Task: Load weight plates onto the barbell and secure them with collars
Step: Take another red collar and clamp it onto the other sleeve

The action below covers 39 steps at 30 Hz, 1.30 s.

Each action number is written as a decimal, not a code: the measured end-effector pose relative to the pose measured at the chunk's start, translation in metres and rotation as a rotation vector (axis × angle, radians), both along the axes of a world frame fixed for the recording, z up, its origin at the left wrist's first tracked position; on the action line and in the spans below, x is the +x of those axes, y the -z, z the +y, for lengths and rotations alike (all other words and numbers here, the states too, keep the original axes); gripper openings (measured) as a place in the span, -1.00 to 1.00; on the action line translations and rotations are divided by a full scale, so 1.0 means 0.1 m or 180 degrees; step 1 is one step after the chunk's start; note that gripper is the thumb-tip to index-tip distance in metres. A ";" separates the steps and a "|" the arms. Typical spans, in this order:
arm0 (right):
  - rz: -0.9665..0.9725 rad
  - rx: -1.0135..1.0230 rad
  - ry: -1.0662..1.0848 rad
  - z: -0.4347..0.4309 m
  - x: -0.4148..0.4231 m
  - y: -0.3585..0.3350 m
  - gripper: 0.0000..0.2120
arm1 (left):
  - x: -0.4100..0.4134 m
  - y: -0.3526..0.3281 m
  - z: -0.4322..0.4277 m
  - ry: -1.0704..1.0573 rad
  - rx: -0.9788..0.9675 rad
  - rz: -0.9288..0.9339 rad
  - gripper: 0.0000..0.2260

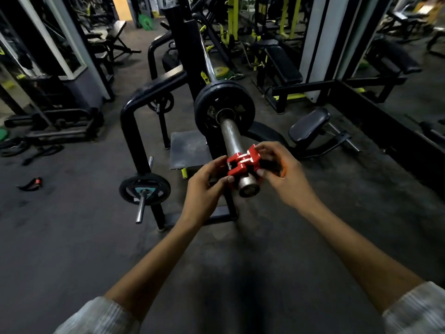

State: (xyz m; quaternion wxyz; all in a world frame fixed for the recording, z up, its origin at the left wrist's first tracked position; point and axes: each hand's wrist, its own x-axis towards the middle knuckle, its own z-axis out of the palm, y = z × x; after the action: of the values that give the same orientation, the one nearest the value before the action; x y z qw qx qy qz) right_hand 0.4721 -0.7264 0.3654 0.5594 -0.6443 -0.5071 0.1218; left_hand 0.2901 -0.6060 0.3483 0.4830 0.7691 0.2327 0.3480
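Note:
A barbell rests on a black rack, its steel sleeve (230,136) pointing toward me. A black weight plate (204,109) sits on the sleeve against the inner stop. A red clamp collar (243,161) is around the sleeve close to its outer end, well short of the plate. My left hand (204,186) grips the collar's left side with thumb and fingers. My right hand (284,174) holds its right side, fingertips on the clamp. Both forearms reach in from the bottom of the view.
A smaller black plate (144,189) hangs on a storage peg of the rack at lower left. A padded seat (309,124) stands right of the bar. Benches, machines and loose plates crowd the dark floor beyond. A black and red object (31,184) lies on the floor at left.

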 end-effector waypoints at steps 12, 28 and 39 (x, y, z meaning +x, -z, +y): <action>-0.0305 -0.0112 0.0504 1.07 0.57 0.05 -0.66 | 0.79 0.00 0.87 -0.0707 -0.1352 -0.0186 -0.73; -0.1582 -0.0152 -0.0056 1.87 1.10 -0.06 -0.44 | 1.35 -0.28 1.31 -0.0966 -0.2182 -0.0513 -0.60; -0.2032 -0.0497 -0.0470 1.95 1.16 -0.15 -0.39 | 1.40 -0.37 1.61 -0.1046 -0.2340 0.0032 -0.34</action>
State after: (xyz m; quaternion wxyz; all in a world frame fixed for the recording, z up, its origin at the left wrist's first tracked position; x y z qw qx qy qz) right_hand 0.5882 -0.5318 0.3809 0.3110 -0.6523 -0.6912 -0.0074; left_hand 0.4305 -0.4451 0.3856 0.6627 0.4992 0.4640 0.3103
